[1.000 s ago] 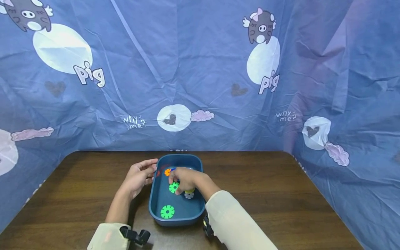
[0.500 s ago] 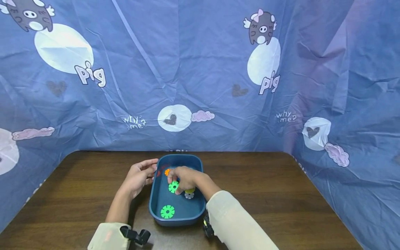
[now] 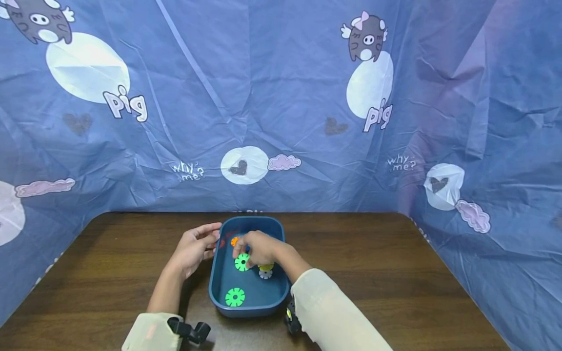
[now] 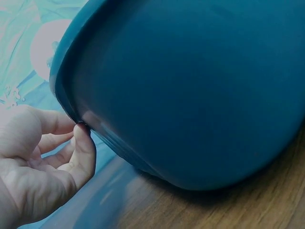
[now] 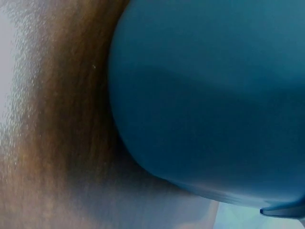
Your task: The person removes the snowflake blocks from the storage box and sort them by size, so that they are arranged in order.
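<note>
In the head view a blue plastic bin (image 3: 212,287) holds several small notched building discs. My left hand (image 3: 193,251) is at the bin's left side. The left wrist view shows this thumb and forefinger (image 4: 69,125) pinching the bin's rim. Reaching in over the right wall, my right hand (image 3: 259,248) has its thumb and curled fingers about a green building disc (image 3: 240,263). A yellow disc (image 3: 266,267) and a white disc (image 3: 265,275) show just below that hand, partly covered. The right wrist view has only the bin's outer wall (image 5: 200,119), without the hand.
Another green disc (image 3: 235,297) lies in the bin's near left corner. An orange disc (image 3: 234,241) is toward the far left, with a red one (image 3: 221,243) at the left wall. The bin stands on a brown wooden table (image 3: 373,273) before a blue printed cloth (image 3: 303,107).
My right hand and the green disc at its fingers have shifted slightly left inside the bin. The left hand and the bin have stayed in place.
</note>
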The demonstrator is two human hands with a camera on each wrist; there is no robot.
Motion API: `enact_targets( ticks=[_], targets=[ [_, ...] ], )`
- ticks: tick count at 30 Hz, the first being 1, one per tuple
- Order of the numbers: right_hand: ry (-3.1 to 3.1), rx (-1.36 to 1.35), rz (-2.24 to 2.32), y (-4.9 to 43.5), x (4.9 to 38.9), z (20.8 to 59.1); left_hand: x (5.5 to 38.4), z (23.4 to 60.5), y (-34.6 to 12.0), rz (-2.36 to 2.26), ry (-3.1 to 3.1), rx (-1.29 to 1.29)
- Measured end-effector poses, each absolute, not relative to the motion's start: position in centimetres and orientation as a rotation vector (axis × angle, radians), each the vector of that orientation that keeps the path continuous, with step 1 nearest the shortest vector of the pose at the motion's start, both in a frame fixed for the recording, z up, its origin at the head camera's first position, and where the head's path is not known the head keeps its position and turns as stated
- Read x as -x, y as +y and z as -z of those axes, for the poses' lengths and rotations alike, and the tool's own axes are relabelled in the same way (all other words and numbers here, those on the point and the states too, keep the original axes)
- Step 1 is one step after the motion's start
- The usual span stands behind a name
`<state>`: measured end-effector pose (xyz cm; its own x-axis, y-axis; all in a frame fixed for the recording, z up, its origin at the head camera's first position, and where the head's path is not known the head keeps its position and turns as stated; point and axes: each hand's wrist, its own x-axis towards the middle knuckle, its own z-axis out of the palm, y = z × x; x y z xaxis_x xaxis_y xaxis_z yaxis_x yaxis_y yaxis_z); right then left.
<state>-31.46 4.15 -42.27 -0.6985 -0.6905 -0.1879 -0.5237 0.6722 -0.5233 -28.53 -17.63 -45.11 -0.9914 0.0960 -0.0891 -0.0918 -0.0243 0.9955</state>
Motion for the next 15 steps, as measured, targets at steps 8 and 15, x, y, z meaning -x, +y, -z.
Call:
enact_targets(
  ticks=[8,15],
  targets=[
    [2.465,0.932,0.807,4.56,31.63,42.46,28.62,45.16,-17.60,-2.150,2.102,0.001],
    [2.459,0.984,0.850,4.83,31.69,41.96,28.64,45.22,-17.73,-2.157,2.096,0.001]
  ],
)
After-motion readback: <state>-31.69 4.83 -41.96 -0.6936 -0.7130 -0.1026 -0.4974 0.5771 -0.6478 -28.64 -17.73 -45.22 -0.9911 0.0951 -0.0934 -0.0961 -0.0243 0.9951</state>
